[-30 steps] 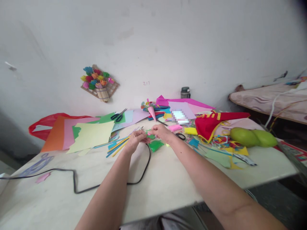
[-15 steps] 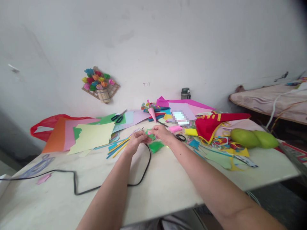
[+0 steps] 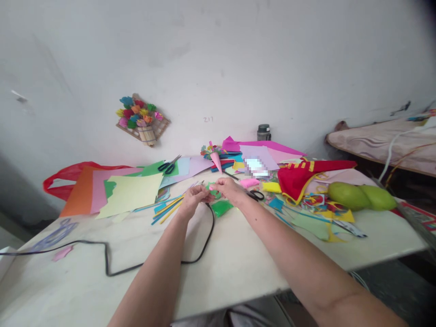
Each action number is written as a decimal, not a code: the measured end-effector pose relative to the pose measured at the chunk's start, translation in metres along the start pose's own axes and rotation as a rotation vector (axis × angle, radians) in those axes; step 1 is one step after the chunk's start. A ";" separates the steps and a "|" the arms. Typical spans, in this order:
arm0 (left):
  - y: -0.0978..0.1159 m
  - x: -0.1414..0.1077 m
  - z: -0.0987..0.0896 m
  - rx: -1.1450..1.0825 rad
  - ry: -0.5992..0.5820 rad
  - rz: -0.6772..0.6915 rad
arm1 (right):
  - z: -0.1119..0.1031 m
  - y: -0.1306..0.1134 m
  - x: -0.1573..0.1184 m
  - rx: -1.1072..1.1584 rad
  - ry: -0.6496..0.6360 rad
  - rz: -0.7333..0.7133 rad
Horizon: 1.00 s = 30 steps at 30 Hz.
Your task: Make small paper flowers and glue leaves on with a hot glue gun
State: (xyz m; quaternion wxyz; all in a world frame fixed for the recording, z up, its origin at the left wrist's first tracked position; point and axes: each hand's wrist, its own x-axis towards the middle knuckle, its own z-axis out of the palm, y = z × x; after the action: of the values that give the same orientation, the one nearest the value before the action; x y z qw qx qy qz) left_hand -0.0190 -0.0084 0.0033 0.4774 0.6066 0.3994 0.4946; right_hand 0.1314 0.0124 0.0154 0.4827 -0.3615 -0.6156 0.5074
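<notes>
Between my two hands is a small green paper piece (image 3: 214,192), partly covered by fingers. My left hand (image 3: 195,200) pinches its left side, and the fingers of my right hand (image 3: 227,188) close on its right side. Just below them a shiny green packet (image 3: 222,208) lies on the table (image 3: 235,259). Blue and yellow paper strips (image 3: 170,210) rest beside my left hand. Black-handled scissors (image 3: 255,195) lie right of my right hand, near a pink packet (image 3: 249,182) and a yellow packet (image 3: 271,187).
A black cord (image 3: 107,259) runs across the table under my left forearm. Coloured paper sheets (image 3: 139,195) and other scissors (image 3: 168,167) lie at the left. Toward the right are a red cloth (image 3: 294,179), paper scraps and green fruits (image 3: 347,196). A pink paper cone (image 3: 215,161) stands behind my hands.
Both hands stay almost in place on the green paper piece. The piece and the fingers shift very slightly; nothing is let go.
</notes>
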 end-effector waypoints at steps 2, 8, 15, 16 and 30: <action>-0.001 0.000 0.000 -0.005 0.000 0.001 | 0.000 0.000 0.000 0.006 -0.001 0.002; 0.000 0.000 0.001 -0.016 0.019 0.010 | 0.000 0.003 0.001 0.035 0.006 0.015; 0.002 -0.001 0.005 -0.047 0.074 0.013 | 0.000 0.005 0.002 0.036 0.014 0.062; 0.002 -0.001 0.005 -0.050 0.079 0.012 | 0.000 0.005 0.002 0.032 0.011 0.067; -0.005 0.002 -0.003 -0.025 0.039 0.011 | 0.000 0.011 0.004 0.009 0.009 0.035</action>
State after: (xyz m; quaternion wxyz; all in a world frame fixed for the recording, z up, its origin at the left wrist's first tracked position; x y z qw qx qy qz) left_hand -0.0212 -0.0051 -0.0013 0.4742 0.5930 0.3990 0.5141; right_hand 0.1302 0.0182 0.0057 0.4783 -0.3722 -0.6047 0.5168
